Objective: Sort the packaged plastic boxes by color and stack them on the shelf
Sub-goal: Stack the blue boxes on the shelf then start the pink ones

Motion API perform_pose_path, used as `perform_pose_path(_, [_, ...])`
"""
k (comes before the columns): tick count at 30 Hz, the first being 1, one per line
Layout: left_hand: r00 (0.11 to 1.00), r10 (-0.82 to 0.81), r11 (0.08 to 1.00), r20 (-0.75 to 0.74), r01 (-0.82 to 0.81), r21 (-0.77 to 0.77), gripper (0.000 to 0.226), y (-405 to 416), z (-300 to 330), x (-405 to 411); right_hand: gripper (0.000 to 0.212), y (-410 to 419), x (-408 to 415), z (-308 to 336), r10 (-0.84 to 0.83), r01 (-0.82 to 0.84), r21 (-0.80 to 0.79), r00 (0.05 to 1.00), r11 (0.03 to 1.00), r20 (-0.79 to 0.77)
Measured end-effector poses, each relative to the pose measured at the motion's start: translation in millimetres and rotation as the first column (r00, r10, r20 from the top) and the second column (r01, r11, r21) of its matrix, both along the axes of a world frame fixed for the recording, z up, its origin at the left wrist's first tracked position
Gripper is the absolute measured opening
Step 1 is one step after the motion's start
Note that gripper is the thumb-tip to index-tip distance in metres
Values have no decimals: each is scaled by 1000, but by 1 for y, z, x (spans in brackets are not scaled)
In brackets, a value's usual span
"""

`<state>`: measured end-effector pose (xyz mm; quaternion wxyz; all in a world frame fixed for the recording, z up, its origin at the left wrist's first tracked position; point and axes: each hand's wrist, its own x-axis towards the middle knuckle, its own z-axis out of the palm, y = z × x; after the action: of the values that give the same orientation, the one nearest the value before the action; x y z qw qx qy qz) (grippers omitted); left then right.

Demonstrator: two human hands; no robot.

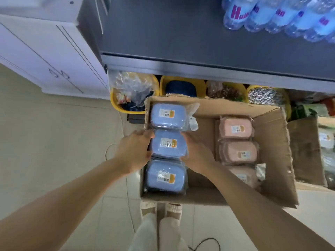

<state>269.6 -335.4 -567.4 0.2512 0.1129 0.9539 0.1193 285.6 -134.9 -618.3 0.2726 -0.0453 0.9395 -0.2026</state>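
A person is standing over an open cardboard box (268, 142) on the floor, reaching into it with both bare arms. Three blue boxes are lying in a row along the carton's left side, each wrapped in clear plastic with a small label on top. The middle blue box (167, 144) is sitting between the two hands: the left hand (133, 151) is gripping its left edge, fingers curling round the side, and the right hand (194, 153) is clasping its right edge, thumb at the near corner (how far the fingertips go under, I cannot tell). The far blue box (167, 116) is touching it at the top, and the near blue box (165, 175) is lying just below the hands.

Along the carton's right side a row of pink boxes (235, 140) is lying, well apart from both hands, wrapped the same way.

Beyond the carton, yellow tubs (116, 104) full of packets are sitting under a dark shelf (181, 33), and a pack of water bottles (282, 15) is resting on that shelf.
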Motion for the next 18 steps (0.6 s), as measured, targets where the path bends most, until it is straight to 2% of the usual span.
perform_pose_path(4, [1000,-14,1000,22,14,-7,46,-2,-25,13,86,-8,-4,-35,162,-149,117,981,982,-107])
perform_pose_path(8, [999,-33,999,4,33,6,46,3,-39,26,91,-10,-5,-55,245,-203,213,950,956,-193])
perform_pose_path(13, [999,-28,1000,-22,29,10,42,4,-40,38,84,-1,-2,-46,99,-88,60,969,994,-225])
perform_pose_path(18, [1000,14,999,25,-15,49,36,9,-30,51,80,28,8,-1,-82,68,-72,976,995,-201])
